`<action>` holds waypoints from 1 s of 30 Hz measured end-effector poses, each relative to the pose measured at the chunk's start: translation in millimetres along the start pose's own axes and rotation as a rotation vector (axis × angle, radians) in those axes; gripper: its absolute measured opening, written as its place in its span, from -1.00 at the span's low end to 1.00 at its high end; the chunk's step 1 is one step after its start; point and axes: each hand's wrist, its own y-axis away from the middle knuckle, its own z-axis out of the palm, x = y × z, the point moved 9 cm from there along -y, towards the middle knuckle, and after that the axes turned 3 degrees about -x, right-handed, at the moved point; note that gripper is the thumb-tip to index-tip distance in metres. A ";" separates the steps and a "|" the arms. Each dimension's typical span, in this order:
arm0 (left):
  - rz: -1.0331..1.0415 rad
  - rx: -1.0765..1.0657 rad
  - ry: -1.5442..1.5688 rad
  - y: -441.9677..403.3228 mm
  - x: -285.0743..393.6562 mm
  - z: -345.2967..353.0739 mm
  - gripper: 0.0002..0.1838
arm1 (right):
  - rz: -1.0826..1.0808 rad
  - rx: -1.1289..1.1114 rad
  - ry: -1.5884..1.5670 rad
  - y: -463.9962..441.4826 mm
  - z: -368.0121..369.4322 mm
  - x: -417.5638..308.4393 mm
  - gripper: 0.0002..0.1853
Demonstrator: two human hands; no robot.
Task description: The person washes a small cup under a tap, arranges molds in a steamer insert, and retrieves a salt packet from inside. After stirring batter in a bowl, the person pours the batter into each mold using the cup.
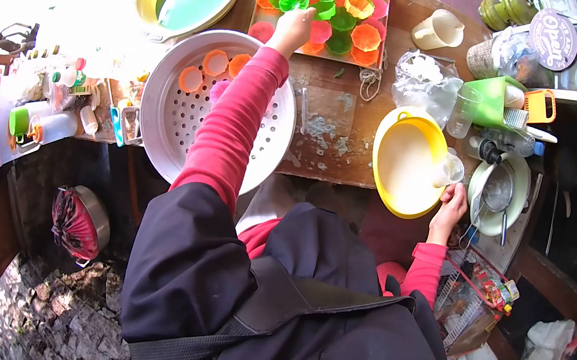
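My left hand [295,28] reaches out to the near edge of a tray [279,46] of flower-shaped plastic moulds. Its fingers are closed at a green mould [293,0]; the exact grip is partly hidden. Green, yellow, orange and pink moulds fill the tray. Below my left arm, a white perforated steamer pan [158,135] holds a few orange moulds [191,78] and a purple one [218,91]. My right hand [449,211] grips a clear plastic cup [450,169], tilted at the right rim of a yellow basin [376,187] of pale, creamy liquid.
At the back left stands a large basin [147,11] of green liquid. A cream jug [439,31], plastic bags [423,80], a green container [490,99] and a pale bowl with a strainer [498,192] sit right. Bottles [53,128] crowd the left.
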 end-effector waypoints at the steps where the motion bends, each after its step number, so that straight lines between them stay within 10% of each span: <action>1: 0.002 0.056 0.036 1.6 1.1 -7.3 -0.80 | 0.012 -0.005 0.007 0.5 0.3 0.6 -0.72; 17: -0.339 0.163 0.108 187.2 -48.5 -158.9 -0.92 | -0.008 -0.032 -0.023 -0.6 20.6 0.3 -0.70; 30: -0.536 -0.067 -0.043 312.0 -137.1 -110.8 -0.63 | -0.036 -0.051 -0.023 21.7 42.8 -4.7 -0.70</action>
